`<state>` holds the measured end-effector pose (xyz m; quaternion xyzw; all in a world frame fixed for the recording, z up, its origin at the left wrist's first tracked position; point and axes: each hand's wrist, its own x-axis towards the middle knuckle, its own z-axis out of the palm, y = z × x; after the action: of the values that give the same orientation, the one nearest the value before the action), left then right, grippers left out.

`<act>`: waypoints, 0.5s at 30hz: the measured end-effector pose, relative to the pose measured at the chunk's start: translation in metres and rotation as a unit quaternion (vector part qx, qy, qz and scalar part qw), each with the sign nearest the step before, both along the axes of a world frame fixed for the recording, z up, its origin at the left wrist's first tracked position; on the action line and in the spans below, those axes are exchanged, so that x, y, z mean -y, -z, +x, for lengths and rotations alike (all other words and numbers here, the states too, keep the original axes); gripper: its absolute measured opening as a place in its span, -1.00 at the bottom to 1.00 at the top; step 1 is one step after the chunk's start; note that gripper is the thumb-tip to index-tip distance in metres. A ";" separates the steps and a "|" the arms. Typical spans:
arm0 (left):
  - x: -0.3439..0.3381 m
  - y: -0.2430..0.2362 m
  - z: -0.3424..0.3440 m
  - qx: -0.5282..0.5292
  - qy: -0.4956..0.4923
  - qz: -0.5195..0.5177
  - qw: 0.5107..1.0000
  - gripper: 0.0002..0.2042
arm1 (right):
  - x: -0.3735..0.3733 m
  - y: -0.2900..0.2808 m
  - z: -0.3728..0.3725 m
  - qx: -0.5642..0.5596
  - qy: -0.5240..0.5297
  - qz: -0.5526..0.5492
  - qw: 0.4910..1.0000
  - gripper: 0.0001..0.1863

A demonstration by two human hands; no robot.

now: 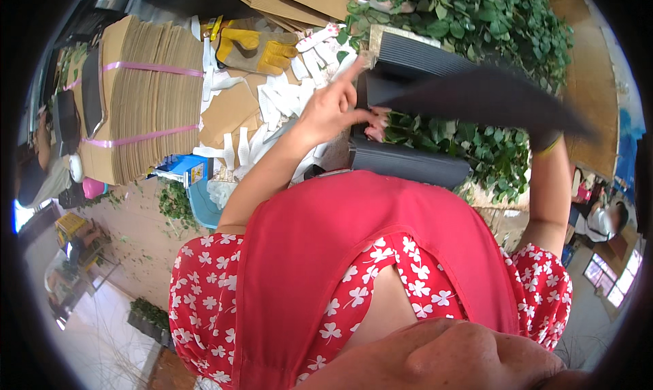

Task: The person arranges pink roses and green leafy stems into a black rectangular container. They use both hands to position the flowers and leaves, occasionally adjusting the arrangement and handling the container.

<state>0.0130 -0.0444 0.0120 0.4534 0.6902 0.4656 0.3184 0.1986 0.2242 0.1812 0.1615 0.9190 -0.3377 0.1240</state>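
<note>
My left hand point(335, 110) is open, its index finger stretched toward a black ribbed board point(425, 55) and its thumb beside pale pink rose heads point(376, 123). The roses lie with their leafy stems point(469, 140) pointing right, between the ribbed board and a black folded sheet point(408, 162) nearest my body. At the right, my right wrist point(547, 149) ends in something dark, perhaps a black glove. A black sheet point(469, 97), blurred by motion, hangs over the stems and reaches that wrist. My right fingers are hidden, so their grip cannot be made out.
A large heap of green rose stems point(486, 16) lies at the far right. White sleeves or strips point(282, 101) are scattered left of my hand, with yellow-grey work gloves point(255, 48) behind. Pink-strapped cardboard sheets point(153, 84) stand left, above a blue tub point(203, 203).
</note>
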 end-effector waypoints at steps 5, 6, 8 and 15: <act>0.029 0.013 0.003 -0.092 0.192 -0.018 0.977 -0.64 | 0.079 0.051 -0.046 0.031 -0.219 0.131 0.966 -0.44; 0.033 0.016 0.002 -0.096 0.199 -0.025 0.975 -0.64 | 0.088 0.069 -0.050 -0.056 -0.231 0.119 0.964 -0.38; 0.042 0.023 0.001 -0.106 0.217 -0.040 0.970 -0.64 | 0.096 0.122 -0.038 0.052 -0.244 0.142 0.958 -0.23; 0.034 0.065 0.032 0.075 0.099 -0.040 0.991 -0.60 | 0.089 0.143 -0.035 0.016 -0.262 0.173 0.949 -0.27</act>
<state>0.0448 -0.0781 -0.0535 0.4703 0.6344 0.4361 0.4315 0.1638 0.1356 0.0382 -0.0611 0.9712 -0.1261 0.1928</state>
